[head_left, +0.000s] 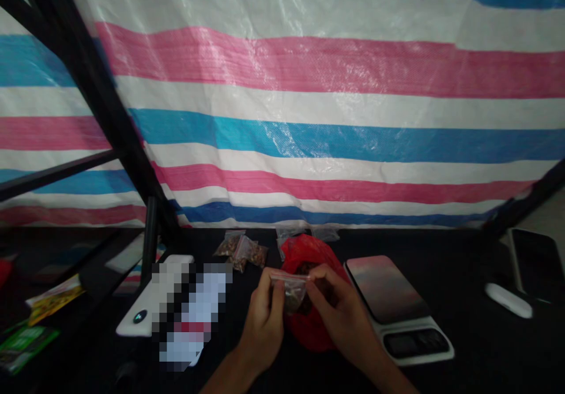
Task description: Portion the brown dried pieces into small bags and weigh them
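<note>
A small clear zip bag (295, 294) with a little brownish content hangs between my two hands, its top edge level. My left hand (267, 317) pinches the bag's left corner between thumb and fingers. The right corner is pinched by my right hand (338, 305). Beneath and behind them lies a red plastic bag (309, 250) with dark brown pieces inside, partly hidden by my hands. Several filled small bags (242, 251) lie in a group beyond my left hand. Flat clear bags (325, 233) rest behind the red bag.
A digital scale (388, 294) sits right of my right hand. A white device (163, 294) and a blurred-out item (198, 311) lie left. Snack packets (55, 300) are far left, a phone (536, 261) and white case (508, 300) far right. Striped sheeting (309, 105) hangs behind.
</note>
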`<state>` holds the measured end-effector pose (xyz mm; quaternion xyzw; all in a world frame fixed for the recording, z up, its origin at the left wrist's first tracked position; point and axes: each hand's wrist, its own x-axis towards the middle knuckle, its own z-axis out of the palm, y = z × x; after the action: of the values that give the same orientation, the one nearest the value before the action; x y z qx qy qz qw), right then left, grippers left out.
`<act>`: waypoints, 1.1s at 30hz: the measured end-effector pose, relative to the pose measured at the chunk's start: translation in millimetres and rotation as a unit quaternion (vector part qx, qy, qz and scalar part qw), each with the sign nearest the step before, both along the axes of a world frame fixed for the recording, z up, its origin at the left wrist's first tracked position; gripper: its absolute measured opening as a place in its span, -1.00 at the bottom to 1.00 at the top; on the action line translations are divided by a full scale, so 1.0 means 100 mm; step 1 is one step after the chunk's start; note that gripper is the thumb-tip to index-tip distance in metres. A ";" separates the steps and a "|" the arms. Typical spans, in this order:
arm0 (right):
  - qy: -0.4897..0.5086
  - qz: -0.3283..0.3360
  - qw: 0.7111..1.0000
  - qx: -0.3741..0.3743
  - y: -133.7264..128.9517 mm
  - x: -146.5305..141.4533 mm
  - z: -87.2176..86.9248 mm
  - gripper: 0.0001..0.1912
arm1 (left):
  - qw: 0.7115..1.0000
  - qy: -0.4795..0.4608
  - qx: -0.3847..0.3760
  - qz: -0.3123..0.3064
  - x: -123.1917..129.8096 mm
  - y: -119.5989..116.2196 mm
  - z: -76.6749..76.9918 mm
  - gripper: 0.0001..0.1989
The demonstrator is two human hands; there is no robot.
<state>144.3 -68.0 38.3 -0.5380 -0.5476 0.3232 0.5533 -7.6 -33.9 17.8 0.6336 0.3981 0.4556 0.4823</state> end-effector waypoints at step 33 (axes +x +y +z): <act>-0.047 0.021 0.998 0.040 -0.02 -0.04 -0.01 -0.86 | 0.998 0.013 0.035 -0.049 0.01 -0.02 -0.04 -0.70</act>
<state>139.9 -69.7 37.5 -0.5185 -0.5966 0.2864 0.5414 -6.4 -36.0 13.7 0.6745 0.3562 0.4370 0.4766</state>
